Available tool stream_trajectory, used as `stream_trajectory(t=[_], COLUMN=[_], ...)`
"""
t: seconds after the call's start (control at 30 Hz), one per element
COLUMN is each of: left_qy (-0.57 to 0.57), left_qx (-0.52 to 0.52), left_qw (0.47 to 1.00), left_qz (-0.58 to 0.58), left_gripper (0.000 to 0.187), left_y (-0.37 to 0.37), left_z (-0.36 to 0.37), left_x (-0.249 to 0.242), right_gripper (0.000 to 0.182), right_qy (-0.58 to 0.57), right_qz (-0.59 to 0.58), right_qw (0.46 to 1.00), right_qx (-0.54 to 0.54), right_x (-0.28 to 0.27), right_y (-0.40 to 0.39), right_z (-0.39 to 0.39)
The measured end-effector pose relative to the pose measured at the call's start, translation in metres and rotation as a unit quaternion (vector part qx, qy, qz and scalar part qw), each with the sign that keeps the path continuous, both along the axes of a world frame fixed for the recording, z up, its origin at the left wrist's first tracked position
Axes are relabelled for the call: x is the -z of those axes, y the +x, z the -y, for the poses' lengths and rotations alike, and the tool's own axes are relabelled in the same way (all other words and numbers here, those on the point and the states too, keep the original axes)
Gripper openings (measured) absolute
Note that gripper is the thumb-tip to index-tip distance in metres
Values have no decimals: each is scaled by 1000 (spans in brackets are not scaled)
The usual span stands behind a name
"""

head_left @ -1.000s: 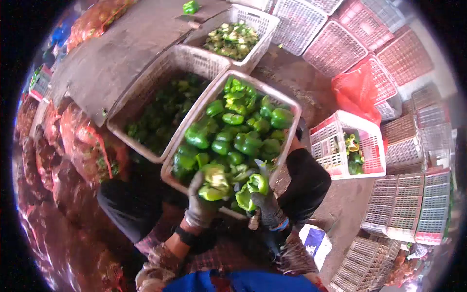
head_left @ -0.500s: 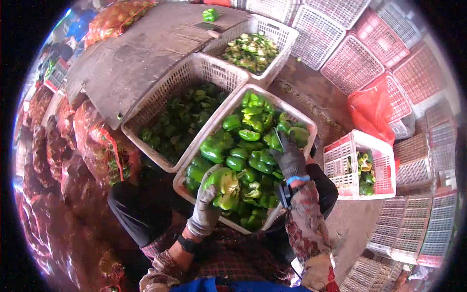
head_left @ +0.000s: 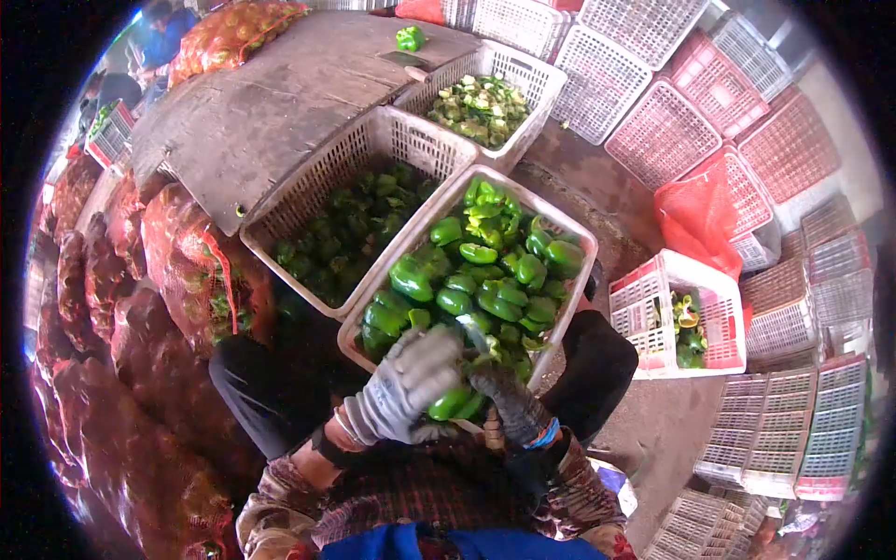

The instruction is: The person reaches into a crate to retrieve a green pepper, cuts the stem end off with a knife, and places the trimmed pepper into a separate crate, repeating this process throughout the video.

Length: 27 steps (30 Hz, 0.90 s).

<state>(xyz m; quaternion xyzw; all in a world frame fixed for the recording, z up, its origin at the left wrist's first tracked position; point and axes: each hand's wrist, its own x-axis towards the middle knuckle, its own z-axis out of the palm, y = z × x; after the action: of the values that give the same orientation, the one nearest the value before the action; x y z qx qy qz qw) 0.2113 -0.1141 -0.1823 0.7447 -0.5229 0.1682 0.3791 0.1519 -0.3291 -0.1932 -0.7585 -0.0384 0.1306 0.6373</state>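
My left hand (head_left: 411, 385), in a grey glove, is closed at the near edge of a crate (head_left: 347, 338) of green bell peppers. Its fingers curl over a green bell pepper (head_left: 452, 403), partly hidden by the hand. My right hand (head_left: 511, 399), in a dark glove, is closed close beside it around a knife. The knife's tan handle end (head_left: 492, 431) shows below the fist, and a pale blade-like shape (head_left: 472, 329) shows above. Whole and cut peppers (head_left: 455, 301) fill the crate between my knees.
Left of it stands a crate (head_left: 264, 229) of darker peppers; beyond, one with pale pepper scraps (head_left: 481, 107). A board (head_left: 280, 103) bears a cleaver and one pepper (head_left: 410, 38). Mesh sacks (head_left: 191, 266) lie left. A red-and-white crate (head_left: 644, 322) and stacked crates (head_left: 607, 84) stand right.
My right hand has moved from the crate's right side down to the near edge, close to my left hand. The left hand's fingers have turned over, and the pepper's cut inside no longer shows.
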Motion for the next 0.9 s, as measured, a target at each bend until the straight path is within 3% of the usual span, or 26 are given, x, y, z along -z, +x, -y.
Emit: stream_trajectory(t=[0.03, 0.07, 0.1, 0.13, 0.17, 0.27, 0.3, 0.33, 0.4, 0.47, 0.6, 0.67, 0.73, 0.8, 0.83, 0.87, 0.9], left_qy=[-21, -139, -249, -348, -341, -392, -416, -394, -291, -262, -214, -204, -205, -142, -174, -210, -223], left_qx=[-46, -35, -23, -12, -35, -11, -9, 0, -66, -130, -163, -146, -72, -80, -79, -61, -46], left_qw=[991, 946, 862, 741, 660, 660, 650, 628, 697, 788, 833, 850, 847, 802, 784, 715, 697], left_qz=[-126, -289, -440, -574, -669, -641, -636, -671, -652, -542, -483, -462, -484, -574, -591, -664, -680], left_gripper=[86, 91, 95, 100, 97, 86, 83, 72, 59, 50, 53, 55, 54, 52, 50, 49, 48], left_y=[-3, -11, -24, -33, -39, -29, -23, -18, -9, -11, -10, -4, 1, 9, 9, 8, 11], left_z=[2, 9, 19, 29, 32, 34, 35, 33, 40, 55, 68, 72, 74, 77, 86, 92, 97], left_x=[-4, 2, 12, 19, 8, 9, 11, 10, 14, 23, 28, 33, 32, 37, 38, 29, 27], right_gripper=[42, 44, 47, 51, 55, 62, 68, 69, 71, 71, 66, 61, 56, 53, 50, 46, 43], right_qy=[62, 72, 84, 67, 42, 139, -28, -45, -84, -127, -200, -89, 6, 130, 83, 137, 186], right_qz=[-130, -109, -87, -9, 67, 5, 96, 89, 103, 146, 204, 152, 136, 85, -15, 23, -2], right_qw=[989, 989, 986, 988, 981, 980, 990, 991, 988, 978, 950, 974, 976, 965, 988, 980, 976], right_qx=[37, 74, 112, 142, 174, 145, 103, 89, 75, 76, 121, 143, 169, 210, 132, 143, 117], right_x=[-14, -13, -10, 8, 17, 19, 21, 28, 36, 34, 48, 55, 70, 75, 79, 96, 97], right_y=[4, 5, 4, 3, 4, 7, 11, 10, 9, 12, 0, 5, 7, 1, 5, 5, 10], right_z=[-5, -11, -18, -26, -36, -36, -30, -28, -24, -19, -14, -10, -8, -4, 11, 14, 20])
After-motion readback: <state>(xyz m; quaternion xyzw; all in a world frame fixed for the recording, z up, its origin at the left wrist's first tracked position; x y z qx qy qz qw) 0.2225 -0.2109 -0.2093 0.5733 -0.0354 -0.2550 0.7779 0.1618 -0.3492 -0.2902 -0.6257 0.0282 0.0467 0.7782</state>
